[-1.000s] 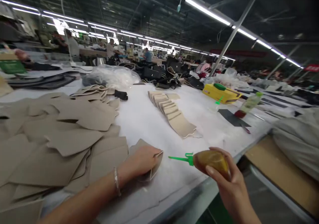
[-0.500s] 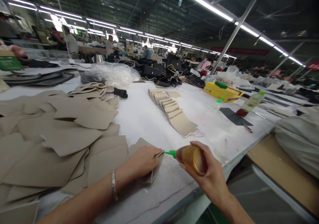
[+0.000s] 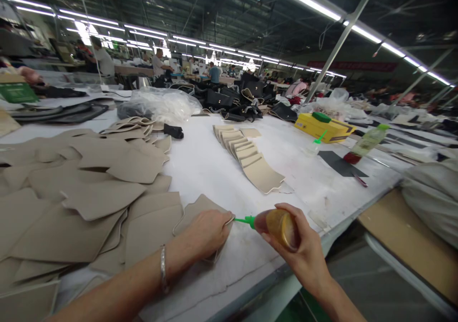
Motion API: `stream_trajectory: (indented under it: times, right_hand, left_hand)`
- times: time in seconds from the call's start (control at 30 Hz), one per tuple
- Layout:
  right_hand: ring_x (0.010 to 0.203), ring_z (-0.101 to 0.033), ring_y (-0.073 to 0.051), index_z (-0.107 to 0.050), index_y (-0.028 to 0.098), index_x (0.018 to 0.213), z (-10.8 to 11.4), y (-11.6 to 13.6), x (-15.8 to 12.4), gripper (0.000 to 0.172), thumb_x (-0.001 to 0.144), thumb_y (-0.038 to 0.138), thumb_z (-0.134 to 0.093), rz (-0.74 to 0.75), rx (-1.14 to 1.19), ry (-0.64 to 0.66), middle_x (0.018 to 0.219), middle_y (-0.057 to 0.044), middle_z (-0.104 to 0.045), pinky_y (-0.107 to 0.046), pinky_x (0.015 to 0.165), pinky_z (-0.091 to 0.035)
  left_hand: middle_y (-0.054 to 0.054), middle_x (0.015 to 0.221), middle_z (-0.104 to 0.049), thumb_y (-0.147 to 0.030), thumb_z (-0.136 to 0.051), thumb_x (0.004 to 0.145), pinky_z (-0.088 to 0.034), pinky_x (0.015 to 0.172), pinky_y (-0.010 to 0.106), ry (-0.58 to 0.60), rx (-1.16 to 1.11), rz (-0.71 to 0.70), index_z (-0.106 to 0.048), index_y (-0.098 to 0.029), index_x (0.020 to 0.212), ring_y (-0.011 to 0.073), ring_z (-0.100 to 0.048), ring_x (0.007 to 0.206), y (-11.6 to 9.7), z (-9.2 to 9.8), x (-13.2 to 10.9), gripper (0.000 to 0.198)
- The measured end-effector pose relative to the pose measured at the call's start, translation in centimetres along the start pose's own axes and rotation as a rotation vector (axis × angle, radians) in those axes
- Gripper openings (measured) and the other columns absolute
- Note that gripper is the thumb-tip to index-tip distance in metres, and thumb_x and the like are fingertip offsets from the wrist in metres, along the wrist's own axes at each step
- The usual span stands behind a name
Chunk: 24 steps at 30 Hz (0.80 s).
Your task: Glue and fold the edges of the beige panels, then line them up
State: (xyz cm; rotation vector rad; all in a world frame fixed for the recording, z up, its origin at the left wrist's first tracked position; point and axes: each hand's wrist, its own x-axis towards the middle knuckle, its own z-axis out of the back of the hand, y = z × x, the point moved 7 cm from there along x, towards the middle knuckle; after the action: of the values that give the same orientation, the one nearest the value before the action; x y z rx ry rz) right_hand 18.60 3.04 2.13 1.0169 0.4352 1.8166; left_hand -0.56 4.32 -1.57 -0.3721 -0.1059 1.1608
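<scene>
My left hand is closed on the edge of a taupe leather piece, pinching its corner between thumb and fingers. In my right hand lies a squeeze bottle of amber liquid, tipped on its side with my fingers wrapped round it. Its thin green nozzle points left, and the tip meets the pinched edge. A heap of similar taupe pieces covers the table on the left. Beyond my hands, a fanned row of beige pieces lies overlapped on the white table.
A yellow box, a small clear bottle with a green nozzle and a plastic bottle with red liquid stand on the right. Black bags and clear plastic lie at the back. The table's edge runs close to my right arm.
The pinched leather piece has shifted slightly, its left part lifting a little off the heap. The bottle's nozzle stays at the edge. My view has turned slightly.
</scene>
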Motion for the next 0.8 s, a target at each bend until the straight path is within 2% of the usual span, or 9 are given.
stream_trajectory:
  times: [0.27, 0.37, 0.47, 0.63, 0.8]
  right_hand:
    - [0.090, -0.059, -0.022, -0.048, 0.030, 0.120, 0.2, -1.0, 0.0, 0.049, 0.079, 0.041, -0.073, -0.024, 0.033, -0.036, 0.108, -0.001, -0.058, -0.032, 0.078, -0.047]
    - [0.090, -0.059, -0.021, -0.048, 0.029, 0.119, 0.1, -0.9, -0.1, 0.049, 0.079, 0.040, -0.073, -0.041, 0.077, 0.005, 0.107, -0.001, -0.058, -0.031, 0.078, -0.047]
    - [0.086, -0.058, -0.021, -0.049, 0.027, 0.118, -0.1, -1.1, -0.2, 0.047, 0.079, 0.041, -0.073, -0.091, 0.160, 0.050, 0.101, -0.001, -0.058, -0.031, 0.077, -0.048]
    - [0.083, -0.058, -0.021, -0.048, 0.026, 0.116, 0.0, -1.9, -0.1, 0.051, 0.077, 0.044, -0.075, -0.179, 0.247, 0.008, 0.095, 0.000, -0.058, -0.032, 0.076, -0.047]
    - [0.081, -0.058, -0.020, -0.048, 0.027, 0.117, -1.0, -1.8, -1.0, 0.049, 0.079, 0.042, -0.074, -0.232, 0.342, 0.132, 0.093, 0.001, -0.058, -0.030, 0.072, -0.047]
  left_hand:
    - [0.008, 0.089, -0.070, -0.023, -0.031, 0.090, -0.050, 0.072, 0.035, 0.016, 0.019, 0.000, -0.060, -0.026, 0.118, 0.0251, -0.067, 0.082, 0.0, -0.1, -0.1, 0.040]
    - [0.008, 0.088, -0.070, -0.021, -0.032, 0.088, -0.050, 0.072, 0.034, 0.031, 0.020, -0.008, -0.061, -0.025, 0.114, 0.0247, -0.066, 0.082, 0.0, -0.1, -0.2, 0.040]
    - [0.008, 0.090, -0.069, -0.018, -0.033, 0.085, -0.049, 0.074, 0.033, 0.038, 0.002, -0.019, -0.061, -0.024, 0.113, 0.0237, -0.066, 0.083, -0.1, 0.1, -0.4, 0.039]
    - [0.008, 0.094, -0.069, -0.017, -0.033, 0.085, -0.047, 0.078, 0.033, 0.054, -0.028, -0.038, -0.061, -0.023, 0.111, 0.0236, -0.065, 0.087, -0.2, 0.3, -0.9, 0.038]
    - [0.008, 0.096, -0.068, -0.017, -0.034, 0.086, -0.046, 0.080, 0.032, 0.062, -0.048, -0.020, -0.060, -0.022, 0.115, 0.0231, -0.064, 0.090, -0.1, 0.4, -1.1, 0.039]
